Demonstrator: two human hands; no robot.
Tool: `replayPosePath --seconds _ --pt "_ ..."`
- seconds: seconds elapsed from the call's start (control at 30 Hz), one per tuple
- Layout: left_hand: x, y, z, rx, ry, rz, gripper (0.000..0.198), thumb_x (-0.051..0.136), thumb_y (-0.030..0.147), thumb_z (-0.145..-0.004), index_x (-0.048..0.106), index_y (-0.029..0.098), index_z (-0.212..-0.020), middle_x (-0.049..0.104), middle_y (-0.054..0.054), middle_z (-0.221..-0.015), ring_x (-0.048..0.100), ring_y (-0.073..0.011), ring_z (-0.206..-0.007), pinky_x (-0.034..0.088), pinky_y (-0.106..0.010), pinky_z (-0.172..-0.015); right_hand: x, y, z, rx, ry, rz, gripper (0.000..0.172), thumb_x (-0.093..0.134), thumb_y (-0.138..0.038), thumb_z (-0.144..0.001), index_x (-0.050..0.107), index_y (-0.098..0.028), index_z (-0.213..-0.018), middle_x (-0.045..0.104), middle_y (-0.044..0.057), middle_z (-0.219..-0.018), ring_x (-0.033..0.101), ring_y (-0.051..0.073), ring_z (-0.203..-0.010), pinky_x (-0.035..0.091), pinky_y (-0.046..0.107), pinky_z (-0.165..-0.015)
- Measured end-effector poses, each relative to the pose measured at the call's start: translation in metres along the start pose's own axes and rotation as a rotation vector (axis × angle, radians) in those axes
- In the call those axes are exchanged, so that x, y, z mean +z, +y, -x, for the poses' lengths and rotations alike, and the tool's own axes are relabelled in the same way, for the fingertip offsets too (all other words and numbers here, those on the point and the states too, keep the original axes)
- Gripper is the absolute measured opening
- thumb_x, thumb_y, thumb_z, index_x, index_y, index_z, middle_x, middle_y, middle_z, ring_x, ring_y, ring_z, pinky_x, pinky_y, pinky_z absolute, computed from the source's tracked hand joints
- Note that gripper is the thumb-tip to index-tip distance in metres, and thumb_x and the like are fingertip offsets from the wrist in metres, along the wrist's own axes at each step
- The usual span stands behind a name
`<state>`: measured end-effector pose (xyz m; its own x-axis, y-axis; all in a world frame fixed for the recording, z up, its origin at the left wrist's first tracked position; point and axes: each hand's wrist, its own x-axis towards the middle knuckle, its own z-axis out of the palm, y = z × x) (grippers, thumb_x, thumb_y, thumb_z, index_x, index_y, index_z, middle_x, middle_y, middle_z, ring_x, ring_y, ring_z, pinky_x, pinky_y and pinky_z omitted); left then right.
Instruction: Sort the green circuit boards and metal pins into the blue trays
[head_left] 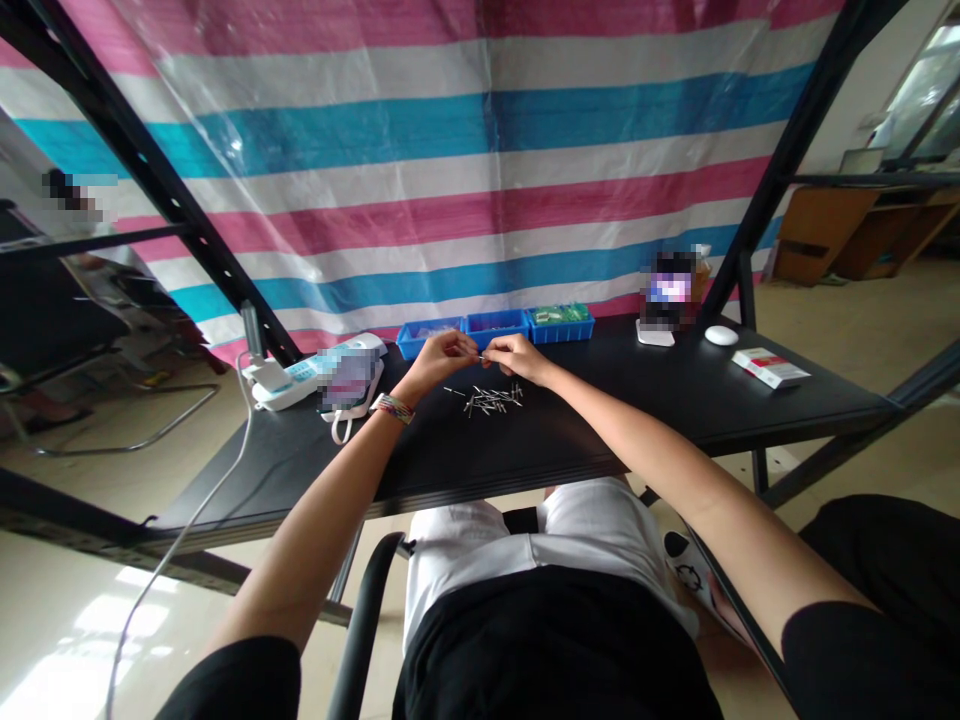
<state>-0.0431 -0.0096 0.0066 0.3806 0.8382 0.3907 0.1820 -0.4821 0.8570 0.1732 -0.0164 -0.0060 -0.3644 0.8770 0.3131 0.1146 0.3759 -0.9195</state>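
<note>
My left hand (444, 357) and my right hand (517, 358) meet above the black table (585, 420), fingertips almost touching. Between them is a small, thin, light-coloured piece, too small to make out; the fingers of both hands are pinched at it. Just below the hands lies a loose pile of several thin metallic pins (491, 401). Behind the hands stand three blue bins: the left bin (411, 347) holds clear plastic, the middle bin (496, 326) has small contents I cannot make out, and the right bin (562, 331) holds green and white pieces.
At the left lie a white power strip (289, 390) with a cable and a phone-like device (351, 385). To the right are a white stand (655, 333), a white oval object (721, 336) and a white-red box (771, 368). A striped sheet (480, 170) hangs behind. A person sits far left.
</note>
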Motion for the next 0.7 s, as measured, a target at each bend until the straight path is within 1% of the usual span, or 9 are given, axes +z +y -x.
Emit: replayPosePath --seconds 0.1,0.2,0.27,0.37,0.47,0.7 --pt "0.002 0.002 0.000 0.007 0.017 -0.006 0.040 0.092 0.042 -0.068 0.071 0.015 -0.090 0.074 -0.006 -0.086 0.067 -0.0162 -0.077 0.055 -0.031 -0.076 0.000 0.002 -0.001 -0.006 0.013 -0.009 0.033 0.084 -0.047 -0.082 0.071 -0.018 -0.071 0.076 0.002 -0.075 0.048 0.008 -0.046 0.035 0.024 -0.047" --pt "0.002 0.005 0.001 0.004 0.042 -0.026 0.043 0.093 0.045 -0.067 0.071 0.016 -0.090 0.073 -0.005 -0.085 0.064 -0.0150 -0.074 0.052 -0.029 -0.071 0.000 0.005 -0.003 -0.027 0.043 -0.010 0.034 0.089 -0.048 -0.076 0.072 -0.018 -0.073 0.073 0.001 -0.072 0.050 0.009 -0.047 0.037 0.023 -0.046" --pt "0.000 0.007 0.002 -0.026 0.061 -0.062 0.042 0.089 0.052 -0.072 0.069 0.016 -0.085 0.070 -0.003 -0.080 0.061 -0.0136 -0.068 0.048 -0.026 -0.063 0.000 0.008 -0.005 -0.042 0.073 -0.015 0.036 0.092 -0.048 -0.071 0.072 -0.018 -0.074 0.070 0.000 -0.069 0.050 0.009 -0.048 0.039 0.023 -0.046" --pt "-0.003 0.006 0.002 -0.096 0.061 -0.118 0.047 0.075 0.062 -0.082 0.064 0.017 -0.071 0.061 -0.002 -0.064 0.054 -0.0123 -0.057 0.039 -0.025 -0.054 0.000 0.010 -0.007 -0.059 0.100 -0.025 0.041 0.095 -0.049 -0.066 0.070 -0.018 -0.074 0.070 0.000 -0.071 0.051 0.010 -0.049 0.041 0.024 -0.045" --pt "-0.005 0.004 0.001 -0.126 0.037 -0.116 0.051 0.069 0.064 -0.084 0.061 0.018 -0.064 0.057 -0.002 -0.058 0.052 -0.0121 -0.052 0.037 -0.026 -0.052 -0.001 0.010 -0.007 -0.072 0.095 -0.022 0.043 0.096 -0.049 -0.064 0.069 -0.018 -0.076 0.071 0.001 -0.075 0.053 0.010 -0.051 0.042 0.025 -0.046" --pt "-0.004 0.006 0.002 -0.144 0.002 -0.073 0.049 0.075 0.064 -0.081 0.061 0.019 -0.066 0.058 -0.002 -0.059 0.054 -0.0133 -0.056 0.039 -0.026 -0.054 -0.002 0.009 -0.006 -0.080 0.118 -0.030 0.039 0.094 -0.045 -0.066 0.067 -0.019 -0.077 0.070 0.000 -0.077 0.054 0.011 -0.053 0.043 0.025 -0.048"
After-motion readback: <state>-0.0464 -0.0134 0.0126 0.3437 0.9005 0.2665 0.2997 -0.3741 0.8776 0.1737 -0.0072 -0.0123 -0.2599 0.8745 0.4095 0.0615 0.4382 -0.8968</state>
